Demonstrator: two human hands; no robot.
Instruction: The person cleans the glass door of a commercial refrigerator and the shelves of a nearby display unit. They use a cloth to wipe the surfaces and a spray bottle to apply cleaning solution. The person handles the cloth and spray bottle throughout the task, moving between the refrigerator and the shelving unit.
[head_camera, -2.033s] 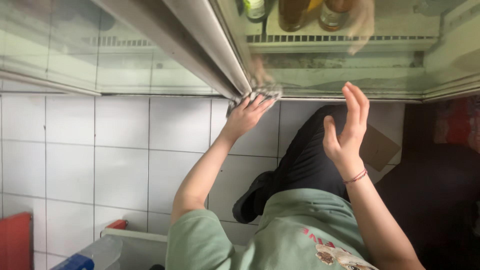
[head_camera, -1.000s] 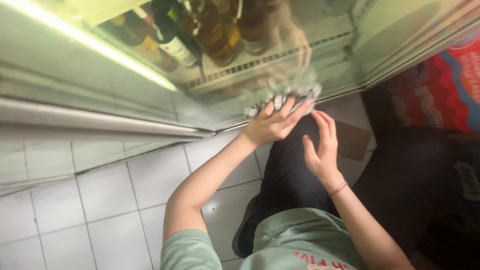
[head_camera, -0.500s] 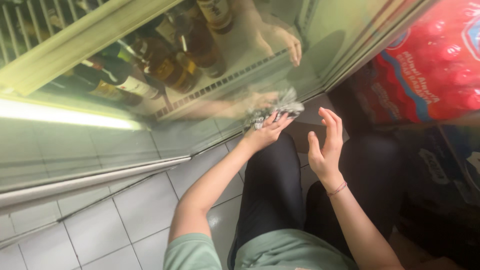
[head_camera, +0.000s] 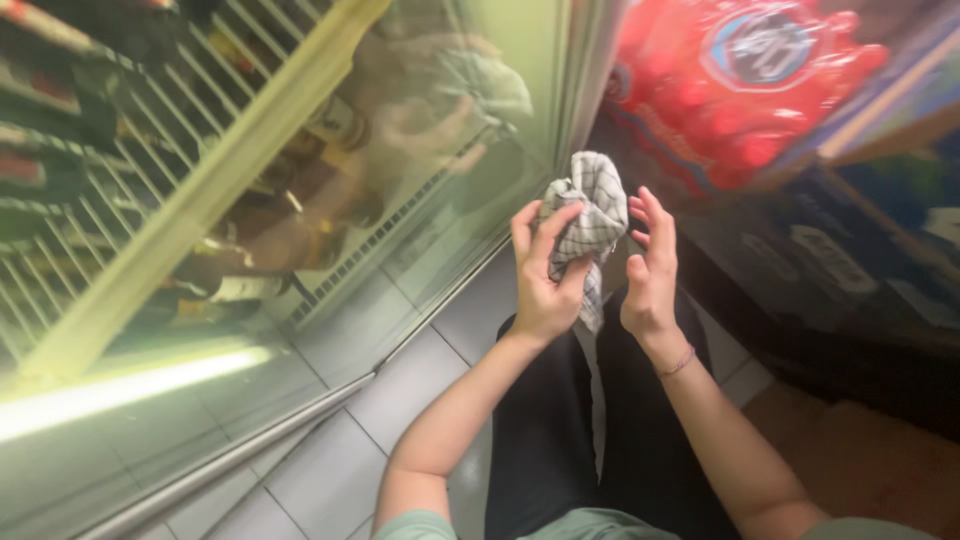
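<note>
The left hand clutches a bunched checked cloth just off the glass fridge door, near its right frame edge. The right hand, fingers spread, empty, hovers beside the cloth, farther from the door.

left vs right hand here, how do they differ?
The left hand is closed on the checked cloth, fingers wrapped round it; the right hand holds nothing, its fingers loosely curled just beside the cloth. The left hand's back faces the camera; the right hand shows more of its edge and a thin bracelet at the wrist. Both are bare and raised over the dark trousers.
</note>
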